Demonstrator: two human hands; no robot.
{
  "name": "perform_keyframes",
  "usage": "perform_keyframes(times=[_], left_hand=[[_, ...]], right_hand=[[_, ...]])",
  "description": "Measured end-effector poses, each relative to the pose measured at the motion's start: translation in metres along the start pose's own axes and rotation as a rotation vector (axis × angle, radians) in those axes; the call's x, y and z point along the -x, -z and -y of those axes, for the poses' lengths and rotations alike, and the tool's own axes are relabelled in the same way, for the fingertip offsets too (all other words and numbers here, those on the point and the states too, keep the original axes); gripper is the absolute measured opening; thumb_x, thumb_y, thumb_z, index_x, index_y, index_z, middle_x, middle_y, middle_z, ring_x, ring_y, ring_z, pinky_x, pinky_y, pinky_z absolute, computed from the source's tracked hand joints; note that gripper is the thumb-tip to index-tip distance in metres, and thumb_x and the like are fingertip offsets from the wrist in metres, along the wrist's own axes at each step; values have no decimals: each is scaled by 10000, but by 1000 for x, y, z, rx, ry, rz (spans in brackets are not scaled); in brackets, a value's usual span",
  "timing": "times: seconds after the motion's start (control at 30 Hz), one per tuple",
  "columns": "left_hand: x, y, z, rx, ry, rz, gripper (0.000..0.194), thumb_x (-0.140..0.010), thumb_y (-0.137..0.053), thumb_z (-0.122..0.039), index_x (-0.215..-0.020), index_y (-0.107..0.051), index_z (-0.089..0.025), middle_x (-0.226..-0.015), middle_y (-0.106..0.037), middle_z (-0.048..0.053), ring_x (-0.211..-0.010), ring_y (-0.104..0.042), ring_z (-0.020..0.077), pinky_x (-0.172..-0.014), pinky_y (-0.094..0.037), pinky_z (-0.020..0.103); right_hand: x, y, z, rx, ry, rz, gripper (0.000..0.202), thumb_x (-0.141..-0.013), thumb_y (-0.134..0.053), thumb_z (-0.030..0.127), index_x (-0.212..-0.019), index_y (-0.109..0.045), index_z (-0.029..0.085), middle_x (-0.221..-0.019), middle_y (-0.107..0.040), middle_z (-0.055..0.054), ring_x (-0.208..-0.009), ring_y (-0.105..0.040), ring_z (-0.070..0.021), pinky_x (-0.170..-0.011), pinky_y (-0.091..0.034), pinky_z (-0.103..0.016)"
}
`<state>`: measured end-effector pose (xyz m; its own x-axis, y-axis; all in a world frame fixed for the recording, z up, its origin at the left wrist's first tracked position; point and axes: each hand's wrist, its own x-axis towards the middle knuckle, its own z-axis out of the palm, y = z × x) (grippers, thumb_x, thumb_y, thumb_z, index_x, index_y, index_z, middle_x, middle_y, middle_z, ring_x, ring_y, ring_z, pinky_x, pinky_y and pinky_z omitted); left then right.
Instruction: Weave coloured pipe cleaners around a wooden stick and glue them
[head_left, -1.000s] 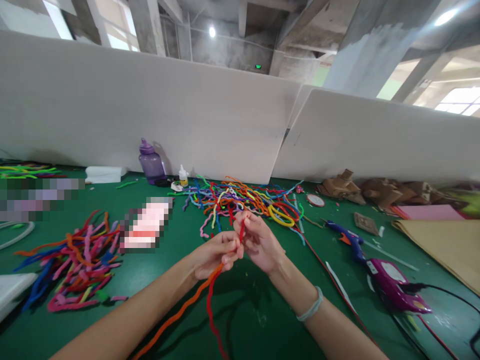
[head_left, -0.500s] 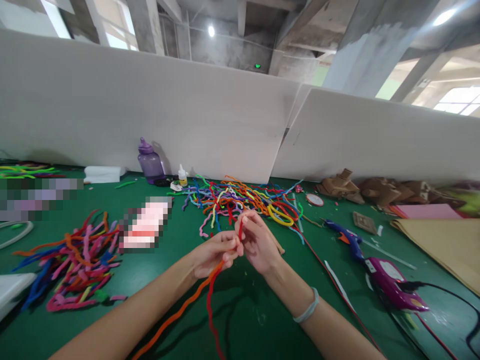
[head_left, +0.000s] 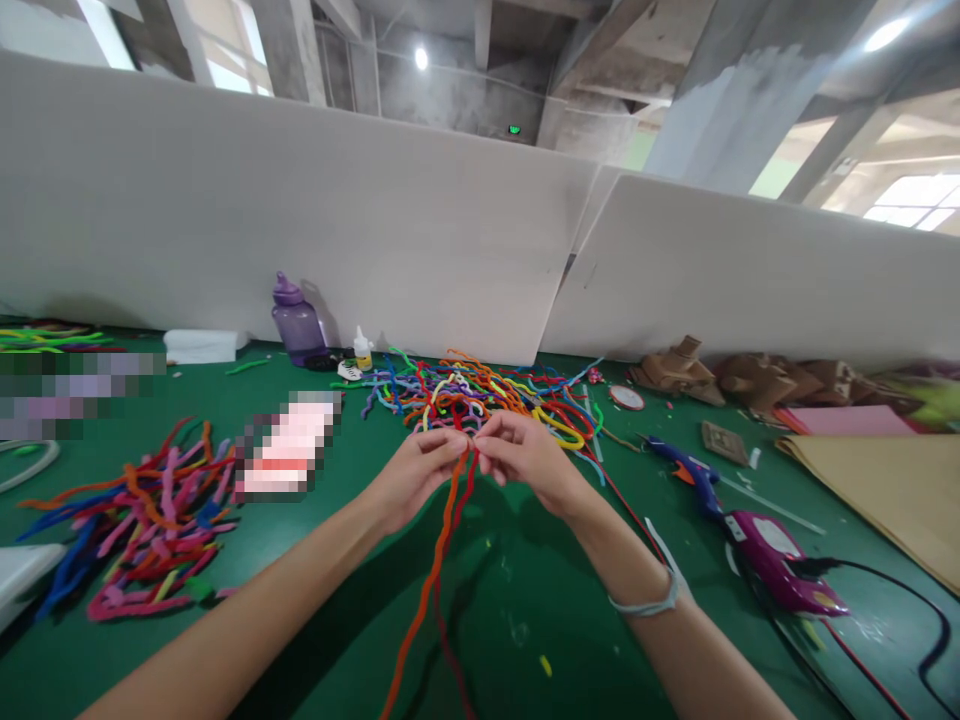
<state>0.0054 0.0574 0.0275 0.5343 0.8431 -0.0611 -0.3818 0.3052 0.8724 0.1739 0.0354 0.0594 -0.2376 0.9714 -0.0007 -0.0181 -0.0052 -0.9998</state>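
Note:
Two fuzzy pipe cleaners hang down from my fingertips, an orange pipe cleaner (head_left: 435, 570) and a red pipe cleaner (head_left: 466, 497). Thumb and fingers of my left hand (head_left: 420, 475) pinch the upper end of the orange one. My right hand (head_left: 525, 460) pinches the red one just beside it, and the fingertips of both hands nearly meet. How the two ends are joined, if at all, is hidden by the fingers. Just beyond my hands lies a tangled heap of coloured pipe cleaners (head_left: 480, 385).
Left lies a second pile of pipe cleaners (head_left: 161, 530). A purple bottle (head_left: 298, 325) and small glue bottle (head_left: 362, 350) stand at the back. To the right are a blue glue gun (head_left: 694, 475), a magenta device (head_left: 784, 565) with cables, brown paper (head_left: 885, 490) and cardboard pieces (head_left: 679, 370).
My hands have drawn slightly apart and levelled out, the right wrist swinging outward. The hanging pipe cleaners have shifted right, and the red end that stuck up between my fingers no longer shows.

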Motion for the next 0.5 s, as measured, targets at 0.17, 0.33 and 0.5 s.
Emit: perform_keyframes(times=[0.17,0.33,0.5], left_hand=[[1,-6,2,4,-16,-64,221,-706,-763,-305,-739,-660,-112,-690,-686,43,-633,-646,156,-617,-521,253],[1,-6,1,-6,-27,-119,215,-669,-794,-265,-725,-662,-105,-650,-676,24,-588,-630,118,-576,-498,192],[0,-3,4,3,12,-113,214,-672,-792,-263,-750,-678,-100,-688,-692,46,-622,-643,128,-609,-514,203]], right_hand=[[0,-6,-2,19,37,-50,163,-748,-636,295,-714,-535,172,-542,-600,41,-390,-465,-53,-392,-304,-170],[1,-9,-7,19,-29,-37,185,-742,-649,305,-724,-521,172,-541,-607,40,-380,-459,-54,-380,-290,-167],[-2,-10,-14,78,51,-102,212,-754,-654,346,-722,-534,174,-516,-564,54,-389,-436,-57,-376,-313,-174]])
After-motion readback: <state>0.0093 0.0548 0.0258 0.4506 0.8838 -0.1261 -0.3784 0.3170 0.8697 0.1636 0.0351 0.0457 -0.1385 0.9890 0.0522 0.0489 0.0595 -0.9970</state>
